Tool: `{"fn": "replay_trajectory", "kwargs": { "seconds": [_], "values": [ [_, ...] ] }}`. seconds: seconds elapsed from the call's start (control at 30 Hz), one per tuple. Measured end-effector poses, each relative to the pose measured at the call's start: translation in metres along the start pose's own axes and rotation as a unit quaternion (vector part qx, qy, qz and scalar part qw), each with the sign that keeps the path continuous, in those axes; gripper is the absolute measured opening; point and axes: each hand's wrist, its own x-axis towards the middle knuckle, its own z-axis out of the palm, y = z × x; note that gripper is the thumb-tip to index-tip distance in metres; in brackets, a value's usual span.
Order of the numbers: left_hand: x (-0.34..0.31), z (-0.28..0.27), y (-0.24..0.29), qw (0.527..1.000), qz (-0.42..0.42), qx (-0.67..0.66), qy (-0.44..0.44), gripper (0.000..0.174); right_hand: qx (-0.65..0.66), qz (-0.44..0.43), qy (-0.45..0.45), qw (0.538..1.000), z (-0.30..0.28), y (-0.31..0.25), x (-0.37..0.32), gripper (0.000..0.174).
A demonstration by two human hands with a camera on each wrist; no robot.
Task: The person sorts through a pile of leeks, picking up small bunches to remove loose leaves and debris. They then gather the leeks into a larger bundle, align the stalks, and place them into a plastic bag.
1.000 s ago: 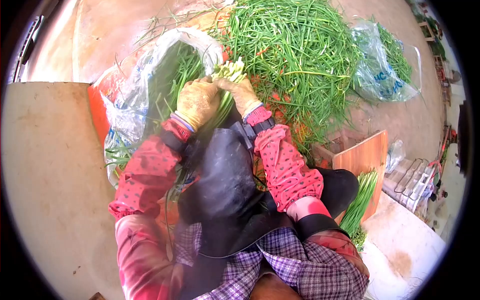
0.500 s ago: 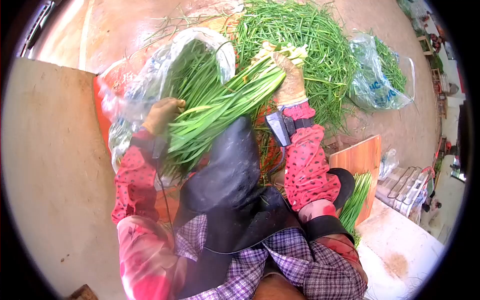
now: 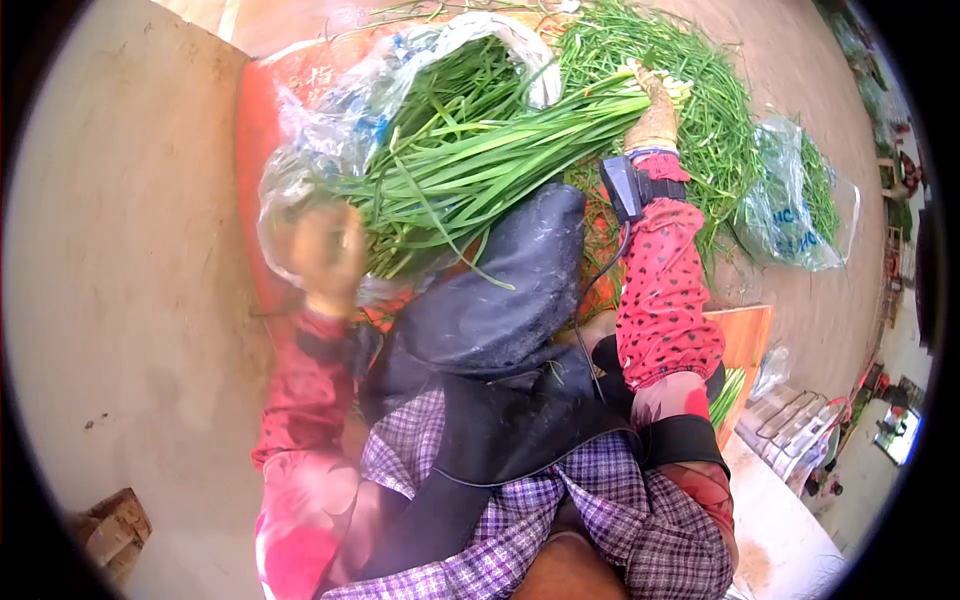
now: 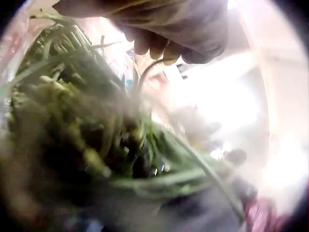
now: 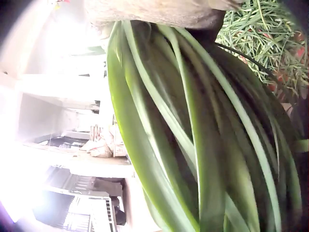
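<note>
In the head view, my gloved right hand grips a bunch of garlic chives near its pale stem ends. The long flat leaves reach leftward across the bag mouth and beside the dark apron; in the right wrist view the leaves hang below the glove. My gloved left hand, blurred, is left of the leaf tips with its fingers loosely bent. The left wrist view shows its fingertips above blurred greens, a thin strand near them. A clear plastic bag full of chives lies behind the bunch.
A large heap of loose chives spreads at the back right over a red sheet. Beyond it is another plastic bag of greens. A wooden board stands at the right, and a pale panel lies at the left.
The hands, earlier together at the stem ends, are now apart. My right hand has carried the bunch rightward and outward; my left has swung left and down toward the leaf tips.
</note>
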Motion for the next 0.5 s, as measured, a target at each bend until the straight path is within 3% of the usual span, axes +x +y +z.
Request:
{"fn": "replay_trajectory", "kwargs": {
  "seconds": [0.07,0.13,0.17,0.27,0.33,0.5],
  "values": [
    [-0.031,0.002,0.022,0.99,0.048,0.098,-0.088,0.021,-0.017,0.007,-0.018,1.0,0.007,0.003,-0.001,0.031],
    [-0.036,0.012,0.039,0.969,0.031,0.174,-0.173,0.035,-0.018,-0.002,-0.015,1.0,0.015,0.007,0.0,0.031],
    [-0.038,0.019,0.034,0.971,0.004,0.176,-0.165,0.042,-0.023,0.003,-0.007,1.0,0.018,0.006,-0.001,0.031],
    [-0.075,0.035,-0.032,0.94,0.017,0.267,-0.213,0.041,-0.057,-0.012,0.015,0.998,0.025,0.003,-0.012,0.032],
    [-0.076,0.042,-0.047,0.952,0.048,0.253,-0.168,0.039,0.018,-0.016,0.013,1.0,0.029,0.002,-0.016,0.032],
    [-0.093,0.045,-0.065,0.947,0.044,0.269,-0.168,0.031,0.06,-0.014,-0.032,0.998,0.008,-0.023,0.007,0.03]
  ]
}}
